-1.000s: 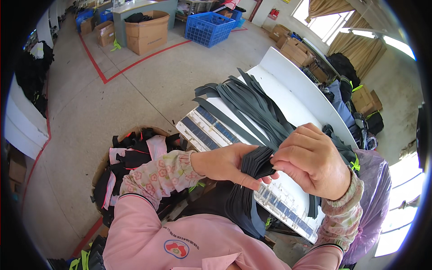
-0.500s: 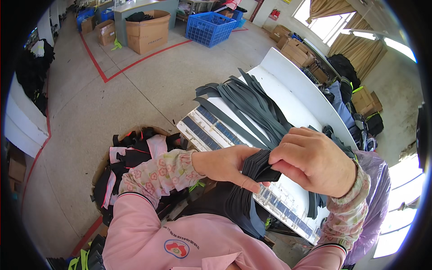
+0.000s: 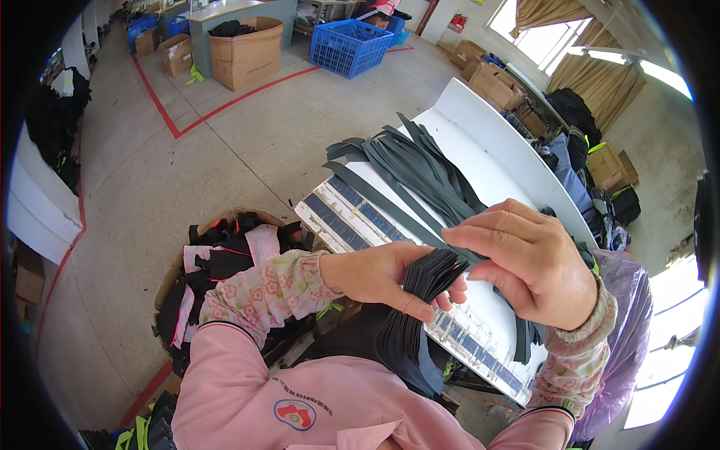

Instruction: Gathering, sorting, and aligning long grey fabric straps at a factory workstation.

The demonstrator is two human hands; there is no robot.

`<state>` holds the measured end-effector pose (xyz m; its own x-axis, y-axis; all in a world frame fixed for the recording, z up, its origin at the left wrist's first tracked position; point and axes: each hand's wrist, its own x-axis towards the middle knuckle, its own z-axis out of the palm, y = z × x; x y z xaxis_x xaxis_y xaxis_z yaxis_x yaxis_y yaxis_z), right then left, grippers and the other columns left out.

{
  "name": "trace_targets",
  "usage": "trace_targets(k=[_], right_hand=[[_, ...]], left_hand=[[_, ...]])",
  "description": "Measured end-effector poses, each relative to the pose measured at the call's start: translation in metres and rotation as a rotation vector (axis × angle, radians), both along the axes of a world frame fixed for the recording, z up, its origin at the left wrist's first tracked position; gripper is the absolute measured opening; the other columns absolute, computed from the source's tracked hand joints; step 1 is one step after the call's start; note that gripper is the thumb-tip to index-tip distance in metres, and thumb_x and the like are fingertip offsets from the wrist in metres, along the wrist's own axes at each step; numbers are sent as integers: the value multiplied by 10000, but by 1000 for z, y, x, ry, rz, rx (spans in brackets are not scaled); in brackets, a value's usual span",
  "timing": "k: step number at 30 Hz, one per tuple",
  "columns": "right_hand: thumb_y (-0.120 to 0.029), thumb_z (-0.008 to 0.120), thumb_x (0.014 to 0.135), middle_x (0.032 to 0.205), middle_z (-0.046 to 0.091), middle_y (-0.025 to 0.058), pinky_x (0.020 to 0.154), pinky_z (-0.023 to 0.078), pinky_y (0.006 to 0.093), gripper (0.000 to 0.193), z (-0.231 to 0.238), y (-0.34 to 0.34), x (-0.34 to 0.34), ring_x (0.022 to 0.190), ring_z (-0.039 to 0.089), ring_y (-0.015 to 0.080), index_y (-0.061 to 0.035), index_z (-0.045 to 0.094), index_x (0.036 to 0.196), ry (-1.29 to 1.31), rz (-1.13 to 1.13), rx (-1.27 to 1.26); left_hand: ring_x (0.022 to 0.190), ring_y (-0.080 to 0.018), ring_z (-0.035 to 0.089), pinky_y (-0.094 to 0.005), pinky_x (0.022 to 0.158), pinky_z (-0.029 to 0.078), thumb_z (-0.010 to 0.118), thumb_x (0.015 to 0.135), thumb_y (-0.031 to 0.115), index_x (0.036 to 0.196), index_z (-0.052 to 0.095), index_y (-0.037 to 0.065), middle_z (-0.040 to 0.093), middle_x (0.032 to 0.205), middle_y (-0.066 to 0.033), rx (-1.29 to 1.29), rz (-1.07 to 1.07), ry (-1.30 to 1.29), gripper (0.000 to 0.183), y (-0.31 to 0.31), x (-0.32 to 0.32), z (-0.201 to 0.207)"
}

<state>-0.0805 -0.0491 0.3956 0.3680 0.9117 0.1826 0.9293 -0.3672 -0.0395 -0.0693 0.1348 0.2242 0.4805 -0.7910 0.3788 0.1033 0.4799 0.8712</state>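
Note:
My left hand is closed round a bundle of black fabric strips, its thumb across the near side. The strips' upper ends fan out in layers above the grip, and their lengths hang down in front of me. Just right of the fanned ends is my right hand, thumb and fingers apart, with nothing visible between them. Beyond both hands, a heap of dark grey strips lies across the white table. More dark strips hang by the table's near right side, partly hidden by my right forearm.
A raised white rim runs along the table's far side. At my left stands a round container of black and pink pieces. Purple plastic is at my right. Farther off are a cardboard box and a blue crate.
My right hand has let go of the strip ends, opened and drawn slightly away. The ends now stand more fanned. My left hand keeps its hold in the same place.

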Motion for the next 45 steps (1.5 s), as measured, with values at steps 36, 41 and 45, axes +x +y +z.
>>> trace_targets(k=[36,41,45], right_hand=[[-208,763,821,964,664,125,802,512,412,268,-188,-93,48,894,639,311,-42,656,1002,661,-589,508],[-247,811,787,1076,593,114,833,526,434,343,-370,-171,1,967,644,332,-163,652,1080,617,-911,99],[-232,798,801,1066,603,119,825,532,410,346,-400,-188,-5,959,650,314,-151,659,1107,661,-1019,242]], left_hand=[[701,-181,554,-365,707,471,594,958,153,1021,482,68,528,801,-56,-185,493,203,154,-40,-13,-34],[717,-187,581,-371,722,487,602,972,187,1019,494,88,533,797,-39,-142,456,165,154,-42,-8,-30],[722,-192,584,-382,728,495,590,979,191,1022,496,90,538,799,-41,-107,447,161,145,-61,-5,-15]])
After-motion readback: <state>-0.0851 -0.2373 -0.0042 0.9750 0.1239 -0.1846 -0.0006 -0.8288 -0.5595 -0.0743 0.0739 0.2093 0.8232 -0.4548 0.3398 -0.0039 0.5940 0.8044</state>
